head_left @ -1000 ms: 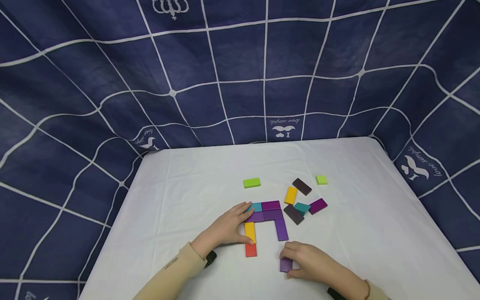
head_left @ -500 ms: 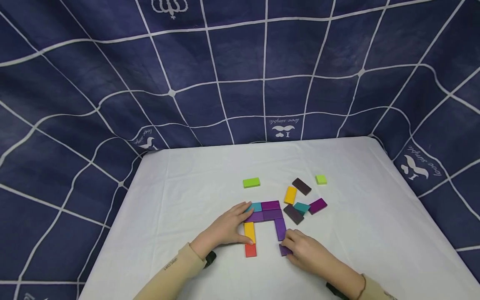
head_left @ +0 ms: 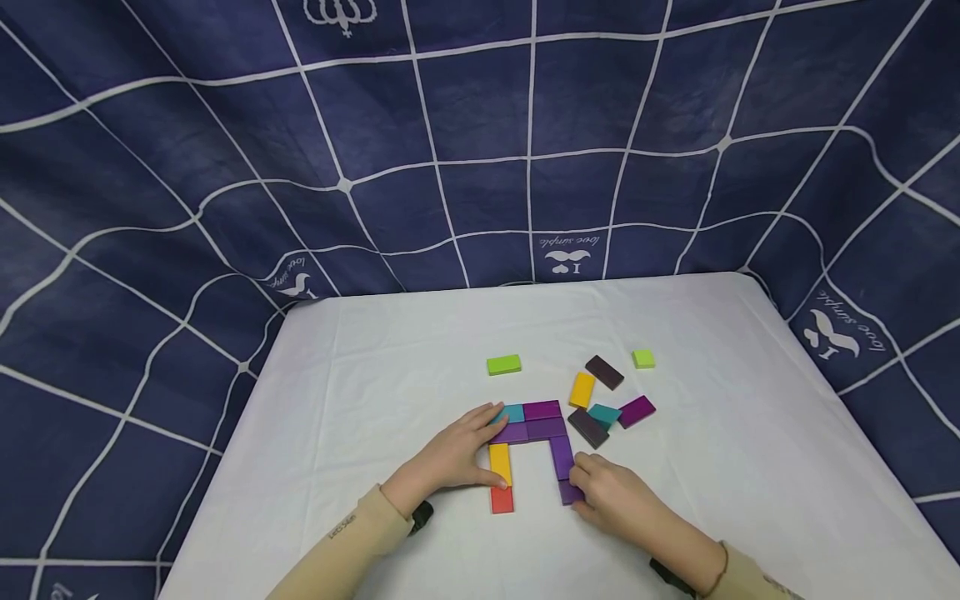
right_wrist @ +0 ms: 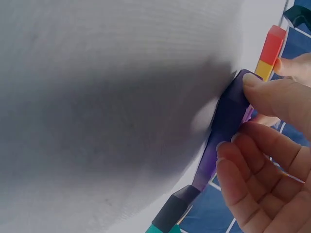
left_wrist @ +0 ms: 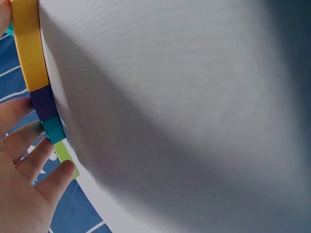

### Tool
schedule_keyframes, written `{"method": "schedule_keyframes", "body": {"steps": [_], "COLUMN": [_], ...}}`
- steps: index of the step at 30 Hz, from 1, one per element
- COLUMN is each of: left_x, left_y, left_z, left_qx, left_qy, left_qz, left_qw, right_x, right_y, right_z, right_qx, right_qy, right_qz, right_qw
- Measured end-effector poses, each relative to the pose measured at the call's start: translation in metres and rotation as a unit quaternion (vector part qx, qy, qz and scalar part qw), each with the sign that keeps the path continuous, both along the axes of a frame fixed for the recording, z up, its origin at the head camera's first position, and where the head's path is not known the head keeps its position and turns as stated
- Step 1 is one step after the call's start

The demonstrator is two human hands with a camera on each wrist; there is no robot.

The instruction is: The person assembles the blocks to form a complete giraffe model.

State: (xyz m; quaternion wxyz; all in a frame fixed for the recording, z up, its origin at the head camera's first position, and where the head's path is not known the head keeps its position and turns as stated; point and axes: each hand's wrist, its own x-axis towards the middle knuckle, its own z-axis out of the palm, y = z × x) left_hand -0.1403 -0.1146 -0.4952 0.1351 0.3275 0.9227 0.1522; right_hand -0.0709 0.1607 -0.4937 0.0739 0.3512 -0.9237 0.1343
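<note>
A purple block [head_left: 569, 493] lies, seemingly pinched, in the right hand [head_left: 617, 502].

purple blocks [head_left: 562, 459], red block [head_left: 502, 501], white tablecloth [head_left: 397, 350], navy curtain [head_left: 480, 108] with white grid, beige sleeve [head_left: 341, 550]

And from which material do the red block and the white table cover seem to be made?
Red block: perhaps painted wood or plastic; smooth, low sheen, with even colour and crisp edges. White table cover: probably cloth, matt, with faint creases.
</note>
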Motion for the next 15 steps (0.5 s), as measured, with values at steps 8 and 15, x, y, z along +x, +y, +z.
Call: {"method": "schedule_keyframes", "body": {"steps": [8, 15], "left_x": [-0.0003, -0.0001], "left_y": [0.0004, 0.0001], "left_z": [-0.0002, -0.0010], "left_qx": [-0.002, 0.002], "left_qy": [0.001, 0.002], "left_qz": [0.001, 0.000], "left_qw": [1.0000, 1.0000], "right_x": [-0.0043, -0.0091], "right_y": [0.0005, 0.0008], "right_z": [0.0023, -0.0011], "right_qx": [0.018, 0.055], "right_qy": [-0.021, -0.028], "right_qz": [-0.011, -0.014], "right_qw": [0.9996, 0.9980]}}
